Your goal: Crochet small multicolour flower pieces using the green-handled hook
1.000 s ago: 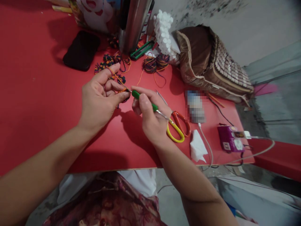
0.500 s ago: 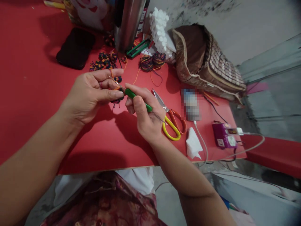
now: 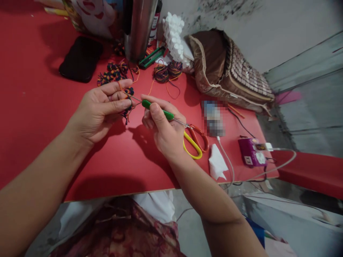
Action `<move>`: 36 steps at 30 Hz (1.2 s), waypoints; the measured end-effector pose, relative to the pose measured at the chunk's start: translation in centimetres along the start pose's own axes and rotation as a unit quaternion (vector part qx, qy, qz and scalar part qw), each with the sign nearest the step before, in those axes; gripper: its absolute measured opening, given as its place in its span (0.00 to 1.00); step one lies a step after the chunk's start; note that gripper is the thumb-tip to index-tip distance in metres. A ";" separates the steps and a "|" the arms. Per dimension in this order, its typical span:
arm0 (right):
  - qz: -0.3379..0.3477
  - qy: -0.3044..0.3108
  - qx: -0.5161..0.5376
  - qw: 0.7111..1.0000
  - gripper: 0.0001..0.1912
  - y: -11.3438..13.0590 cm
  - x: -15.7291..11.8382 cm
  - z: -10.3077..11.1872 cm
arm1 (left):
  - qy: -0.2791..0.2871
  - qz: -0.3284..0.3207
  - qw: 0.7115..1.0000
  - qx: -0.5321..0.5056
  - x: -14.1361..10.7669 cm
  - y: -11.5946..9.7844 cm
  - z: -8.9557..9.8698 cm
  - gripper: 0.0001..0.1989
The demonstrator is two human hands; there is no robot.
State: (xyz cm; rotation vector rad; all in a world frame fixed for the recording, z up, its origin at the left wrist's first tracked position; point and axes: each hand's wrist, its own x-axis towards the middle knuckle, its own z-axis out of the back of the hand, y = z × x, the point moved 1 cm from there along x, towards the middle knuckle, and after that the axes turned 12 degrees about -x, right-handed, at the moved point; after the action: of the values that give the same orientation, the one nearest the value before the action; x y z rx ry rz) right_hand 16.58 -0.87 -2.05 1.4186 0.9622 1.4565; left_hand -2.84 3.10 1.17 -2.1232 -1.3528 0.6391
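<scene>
My left hand [image 3: 100, 109] pinches a small piece of dark and orange crochet [image 3: 128, 107] between thumb and fingers. An orange strand loops over its raised index finger. My right hand [image 3: 166, 125] is closed around the green grip of a crochet hook [image 3: 157, 109]; the metal tip reaches toward the yarn at my left fingertips. Behind the left hand lies a heap of knotted dark and orange yarn [image 3: 112, 73]. Two small wound balls of multicoloured yarn [image 3: 167, 71] rest farther back, a loose strand trailing from them. Scissors [image 3: 193, 142] with yellow and orange handles lie partly hidden by the right hand.
On the red table [image 3: 112, 160] are a black phone [image 3: 81, 59], a steel flask [image 3: 140, 30], a green cutter [image 3: 152, 58] and a brown bag [image 3: 211, 60]. To the right are a blurred-out device [image 3: 213, 117] on a cable, white paper [image 3: 217, 162] and a purple box [image 3: 252, 151].
The hook has drawn back slightly from the left fingertips and its shaft now shows, with yarn stretched near it. The whole view has shifted a little, so table items sit farther left.
</scene>
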 end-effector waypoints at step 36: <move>0.017 -0.011 0.071 0.997 0.08 2.2 -0.2 0.6 | 0.009 0.022 1.000 0.002 -0.4 -1.2 -0.9 0.28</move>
State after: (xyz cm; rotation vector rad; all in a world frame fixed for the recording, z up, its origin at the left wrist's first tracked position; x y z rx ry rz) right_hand 17.05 -1.75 -0.02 1.5579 1.0498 1.4175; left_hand -3.17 3.01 2.71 -2.1553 -1.2966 0.6391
